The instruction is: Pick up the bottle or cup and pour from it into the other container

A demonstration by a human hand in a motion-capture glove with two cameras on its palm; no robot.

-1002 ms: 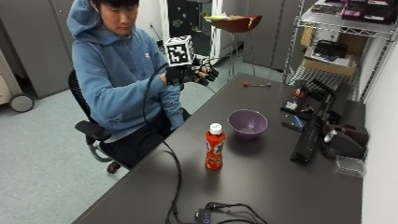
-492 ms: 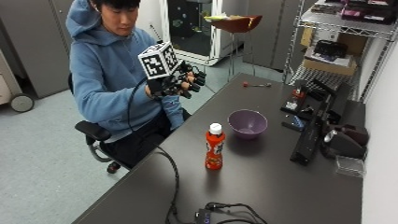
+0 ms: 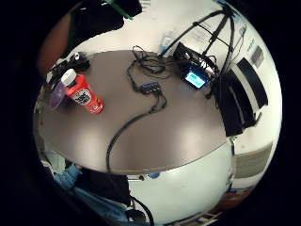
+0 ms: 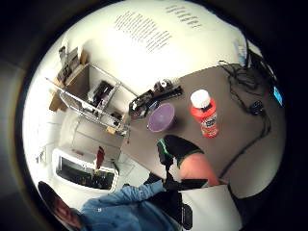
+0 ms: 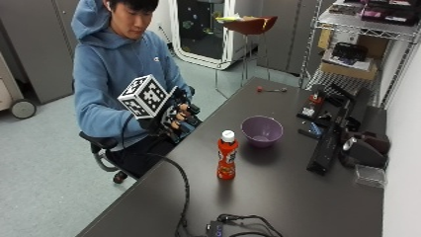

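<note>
So on the desk (image 5: 283, 192) there's just one red bottle (image 5: 227, 160) with a white cap standing upright, and one purple bowl (image 5: 262, 131) sitting just behind it, near but not touching. The gloved right hand (image 5: 172, 116) hovers off the desk's near-left edge in front of the person, well apart from the bottle. Its fingers (image 5: 189, 109) look loosely curled with nothing in them.

Open dark brown counter (image 5: 289, 192) between gloved right hand (image 5: 172, 114) at near edge and red plastic bottle with white cap (image 5: 227, 159). Purple bowl (image 5: 262, 131) just behind bottle, apart. Black cable (image 5: 179, 182) crosses counter beside bottle. Black equipment (image 5: 332, 133) crowds wall side.
</note>
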